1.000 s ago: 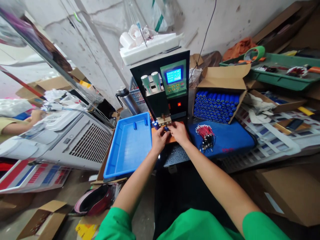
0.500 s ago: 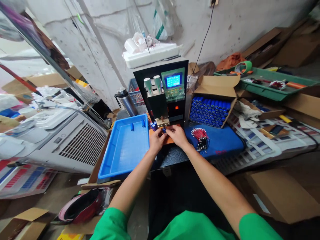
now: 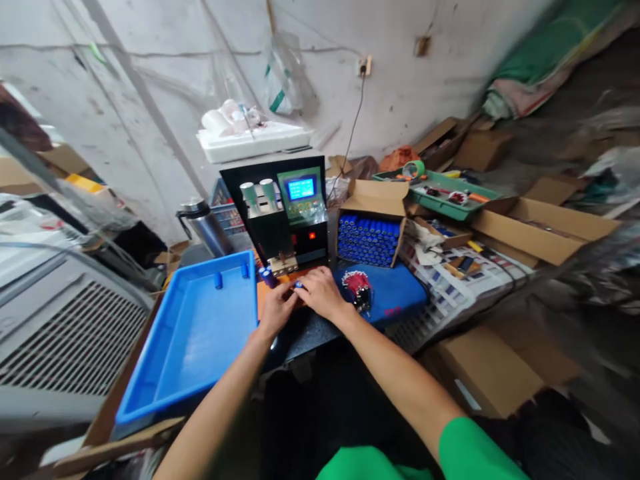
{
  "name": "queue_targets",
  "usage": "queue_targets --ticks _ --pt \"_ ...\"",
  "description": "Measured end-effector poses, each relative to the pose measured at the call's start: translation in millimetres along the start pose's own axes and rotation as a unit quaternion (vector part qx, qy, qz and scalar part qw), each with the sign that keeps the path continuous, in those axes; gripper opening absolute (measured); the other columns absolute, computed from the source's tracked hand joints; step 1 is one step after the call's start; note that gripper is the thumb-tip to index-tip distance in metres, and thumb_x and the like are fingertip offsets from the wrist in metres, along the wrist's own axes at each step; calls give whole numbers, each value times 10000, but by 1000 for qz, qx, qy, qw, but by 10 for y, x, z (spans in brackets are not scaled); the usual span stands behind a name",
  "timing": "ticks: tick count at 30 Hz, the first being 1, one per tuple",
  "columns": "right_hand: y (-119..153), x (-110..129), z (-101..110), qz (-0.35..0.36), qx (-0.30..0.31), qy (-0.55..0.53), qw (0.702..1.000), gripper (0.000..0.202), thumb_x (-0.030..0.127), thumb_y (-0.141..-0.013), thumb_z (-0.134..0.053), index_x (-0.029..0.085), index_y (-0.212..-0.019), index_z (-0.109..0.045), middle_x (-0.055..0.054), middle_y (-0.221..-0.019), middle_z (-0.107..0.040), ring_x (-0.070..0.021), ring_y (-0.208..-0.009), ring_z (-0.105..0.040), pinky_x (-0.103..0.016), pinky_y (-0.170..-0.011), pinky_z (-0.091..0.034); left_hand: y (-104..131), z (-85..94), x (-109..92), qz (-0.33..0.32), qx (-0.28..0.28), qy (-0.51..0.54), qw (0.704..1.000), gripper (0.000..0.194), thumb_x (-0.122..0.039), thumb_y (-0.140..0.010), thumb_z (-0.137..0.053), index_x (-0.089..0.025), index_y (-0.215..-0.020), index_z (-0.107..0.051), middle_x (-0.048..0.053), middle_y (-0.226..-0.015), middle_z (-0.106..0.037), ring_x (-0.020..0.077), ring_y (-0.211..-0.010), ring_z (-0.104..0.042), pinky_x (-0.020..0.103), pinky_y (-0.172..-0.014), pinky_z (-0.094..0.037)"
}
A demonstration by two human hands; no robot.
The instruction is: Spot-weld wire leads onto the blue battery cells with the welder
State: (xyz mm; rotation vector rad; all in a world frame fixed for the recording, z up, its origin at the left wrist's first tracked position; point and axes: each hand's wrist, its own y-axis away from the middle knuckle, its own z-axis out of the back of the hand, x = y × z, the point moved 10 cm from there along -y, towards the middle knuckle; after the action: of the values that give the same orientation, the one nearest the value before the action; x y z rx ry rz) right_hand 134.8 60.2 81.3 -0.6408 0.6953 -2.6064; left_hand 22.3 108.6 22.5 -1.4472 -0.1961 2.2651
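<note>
In front of a black spot welder (image 3: 275, 207), my two hands meet over its orange base. My right hand (image 3: 323, 291) has its fingers closed on a small blue battery cell (image 3: 299, 284), whose end shows between the fingertips. My left hand (image 3: 278, 305) pinches at the same cell from the left, its fingertips partly hidden. A few blue cells (image 3: 267, 275) stand upright beside the welding head, just beyond my left hand. Two more lie in the blue tray (image 3: 187, 347) on the left. To the right is a bundle of red and black wires (image 3: 358, 288).
An open carton of blue cells (image 3: 370, 239) stands right of the welder on a blue pad (image 3: 400, 293). Behind the tray is a steel flask (image 3: 203, 227). A green tray (image 3: 453, 193) and cardboard boxes (image 3: 490, 367) lie farther right.
My view has swung to the right, so everything sits farther left. Both hands have drawn back a little from the welding head with the cell, whose end now shows.
</note>
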Motion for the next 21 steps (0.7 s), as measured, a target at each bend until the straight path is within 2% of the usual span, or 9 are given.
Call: queue_targets --ticks 3,7,10,12,15,18,21 --pt "22 -283 231 -45 -77 -5 996 197 269 -981 -571 157 -1050 -717 -95 -1001 -743 -223 -986 -638 -361 -936 -412 -31 -8 27 17 10 -6 1000 463 -515 -808 -646 -154 -1092 -704 67 -936 -755 207 -789 -697 330 -760 -575" --pt "73 -911 797 -100 -230 31 968 270 307 -1004 -533 158 -1152 -703 -113 -1068 -736 -238 -1066 -629 -378 -954 -411 -39 -9 104 45 19 -32 998 465 -559 -811 -629 -166 -1046 -709 85 -1015 -757 239 -880 -715 357 -810 -578" --pt "-8 -1347 1096 -117 -290 88 946 312 340 -1008 -522 141 -1166 -702 -138 -1078 -733 -258 -1091 -617 -407 -981 -392 -38 10 109 41 17 -55 997 444 -553 -822 -613 -178 -1040 -710 86 -1057 -755 255 -956 -712 372 -861 -569" --pt "-129 -1564 1148 -122 -290 121 941 320 336 -1005 -525 125 -1172 -698 -154 -1092 -728 -265 -1101 -608 -415 -994 -379 -33 23 93 34 14 -65 997 420 -538 -838 -593 -188 -1038 -710 78 -1066 -755 254 -977 -709 372 -878 -564" --pt "-316 -1802 1055 -133 -253 153 946 298 300 -995 -525 122 -1152 -706 -154 -1113 -725 -278 -1128 -584 -422 -1014 -361 -22 32 82 31 16 -77 996 400 -530 -849 -571 -201 -1028 -714 67 -1066 -756 251 -978 -709 367 -873 -560" --pt "-428 -1966 937 -139 -215 165 952 295 287 -998 -495 135 -1118 -719 -142 -1144 -720 -283 -1136 -568 -426 -1029 -348 -12 33 84 30 20 -86 996 393 -528 -851 -571 -207 -1029 -713 61 -1059 -756 246 -969 -708 361 -862 -557" --pt "-481 -2106 911 -146 -188 163 957 330 302 -1002 -468 128 -1138 -713 -144 -1163 -715 -291 -1102 -572 -436 -1025 -355 -10 25 80 25 22 -93 995 379 -520 -857 -572 -214 -1029 -712 57 -1059 -754 241 -957 -706 354 -846 -556"
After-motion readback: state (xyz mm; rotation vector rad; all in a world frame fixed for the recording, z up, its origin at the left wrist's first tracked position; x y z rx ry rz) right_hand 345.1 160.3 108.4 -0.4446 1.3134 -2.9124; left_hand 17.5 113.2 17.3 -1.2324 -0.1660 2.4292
